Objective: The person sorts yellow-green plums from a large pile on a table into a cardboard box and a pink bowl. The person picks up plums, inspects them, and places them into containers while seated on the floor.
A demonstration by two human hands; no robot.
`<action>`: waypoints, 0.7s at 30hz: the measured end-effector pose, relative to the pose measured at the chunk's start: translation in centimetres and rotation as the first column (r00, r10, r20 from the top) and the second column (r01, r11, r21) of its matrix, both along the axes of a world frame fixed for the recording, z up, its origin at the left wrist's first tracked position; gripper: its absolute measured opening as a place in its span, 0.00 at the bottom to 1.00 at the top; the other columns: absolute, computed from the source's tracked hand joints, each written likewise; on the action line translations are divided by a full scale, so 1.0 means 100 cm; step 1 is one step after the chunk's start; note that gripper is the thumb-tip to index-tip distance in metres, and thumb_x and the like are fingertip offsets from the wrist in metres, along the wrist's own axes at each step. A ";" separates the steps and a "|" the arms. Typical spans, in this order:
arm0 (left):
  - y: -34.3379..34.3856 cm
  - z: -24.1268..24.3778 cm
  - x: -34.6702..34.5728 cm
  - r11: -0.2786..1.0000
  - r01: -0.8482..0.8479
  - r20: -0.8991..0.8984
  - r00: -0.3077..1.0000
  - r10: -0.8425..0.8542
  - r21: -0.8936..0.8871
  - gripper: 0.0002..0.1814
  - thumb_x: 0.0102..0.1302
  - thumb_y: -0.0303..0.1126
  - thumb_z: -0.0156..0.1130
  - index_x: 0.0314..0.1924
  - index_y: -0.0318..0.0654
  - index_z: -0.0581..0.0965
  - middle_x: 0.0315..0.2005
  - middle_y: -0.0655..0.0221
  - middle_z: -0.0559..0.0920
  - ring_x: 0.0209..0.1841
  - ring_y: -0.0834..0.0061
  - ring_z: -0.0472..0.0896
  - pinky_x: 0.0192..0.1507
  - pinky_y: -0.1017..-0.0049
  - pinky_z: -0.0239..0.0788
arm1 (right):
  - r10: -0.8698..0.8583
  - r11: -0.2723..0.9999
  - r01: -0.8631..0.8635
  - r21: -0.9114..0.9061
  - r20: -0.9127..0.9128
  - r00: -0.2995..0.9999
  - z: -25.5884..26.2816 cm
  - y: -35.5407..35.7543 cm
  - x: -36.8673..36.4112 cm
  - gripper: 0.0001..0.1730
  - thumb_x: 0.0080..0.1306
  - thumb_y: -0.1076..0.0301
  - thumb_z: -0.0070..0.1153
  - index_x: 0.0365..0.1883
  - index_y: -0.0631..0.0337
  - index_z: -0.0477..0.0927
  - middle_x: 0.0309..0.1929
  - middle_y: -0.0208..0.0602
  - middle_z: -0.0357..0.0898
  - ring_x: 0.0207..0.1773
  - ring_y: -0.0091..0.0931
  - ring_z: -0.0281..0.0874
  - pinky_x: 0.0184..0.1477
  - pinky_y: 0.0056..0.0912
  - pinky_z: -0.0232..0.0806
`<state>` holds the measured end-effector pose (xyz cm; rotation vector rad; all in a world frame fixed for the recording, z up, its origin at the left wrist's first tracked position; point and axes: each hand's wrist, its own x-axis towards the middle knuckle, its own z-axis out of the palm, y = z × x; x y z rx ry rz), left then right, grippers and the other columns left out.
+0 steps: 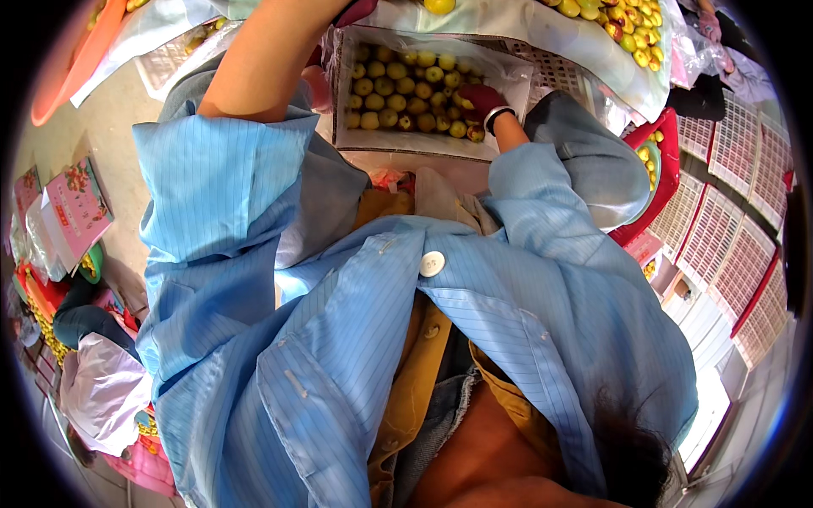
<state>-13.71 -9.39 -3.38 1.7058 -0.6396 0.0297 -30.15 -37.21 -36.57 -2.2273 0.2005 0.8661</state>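
Observation:
A cardboard box (432, 147) with a clear plastic liner stands before me, between my knees. Yellow-green jujubes (394, 86), some with brown-red patches, lie packed in rows over most of its bottom. My right hand (484, 101), in a dark red glove, reaches into the box's right side with its fingers down on the jujubes. Whether it grips one is hidden by the glove. My left arm stretches up over the box's left corner. Only a bit of my gloved left hand (357, 11) shows at the top edge, so its fingers are out of sight.
Loose jujubes (625, 28) lie on a cloth-covered surface (508, 25) beyond the box. An orange tub (86, 57) is at upper left. Pink printed cartons (79, 203) stand at left, near another person (105, 374). Plastic crates (718, 247) and a red-lined container (667, 171) are at right.

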 end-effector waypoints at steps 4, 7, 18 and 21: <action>0.000 0.001 -0.001 1.000 -0.008 -0.020 1.000 0.008 0.026 0.24 0.57 0.41 0.62 0.47 0.29 0.73 0.33 0.63 0.79 0.34 0.77 0.75 0.36 0.78 0.68 | 0.678 0.692 -0.576 -0.435 0.119 0.725 0.000 0.002 -0.009 0.23 0.51 0.66 0.61 0.47 0.56 0.75 0.47 0.41 0.75 0.45 0.38 0.74 0.43 0.34 0.70; 0.001 -0.001 -0.001 0.999 -0.019 0.011 1.000 0.019 0.026 0.24 0.57 0.41 0.62 0.47 0.30 0.73 0.32 0.64 0.78 0.33 0.78 0.74 0.34 0.79 0.67 | 0.376 0.904 -0.322 -0.280 0.168 0.911 0.005 0.014 -0.008 0.24 0.52 0.64 0.61 0.48 0.57 0.75 0.43 0.40 0.77 0.41 0.35 0.77 0.37 0.33 0.71; 0.002 0.003 -0.005 0.998 -0.009 -0.052 0.999 0.012 0.060 0.23 0.57 0.41 0.62 0.47 0.32 0.73 0.31 0.65 0.78 0.31 0.78 0.74 0.32 0.79 0.67 | -0.410 0.881 0.427 0.205 -0.122 0.904 -0.015 0.051 -0.010 0.31 0.51 0.52 0.60 0.49 0.64 0.76 0.43 0.47 0.79 0.40 0.32 0.79 0.41 0.34 0.72; 0.001 0.000 -0.003 0.998 -0.030 0.048 0.998 0.028 0.059 0.23 0.57 0.40 0.62 0.47 0.32 0.73 0.35 0.62 0.79 0.35 0.76 0.75 0.36 0.77 0.68 | -0.427 0.828 0.484 0.284 -0.241 0.871 -0.002 0.048 -0.003 0.28 0.53 0.53 0.60 0.46 0.65 0.76 0.38 0.44 0.79 0.36 0.30 0.80 0.35 0.33 0.73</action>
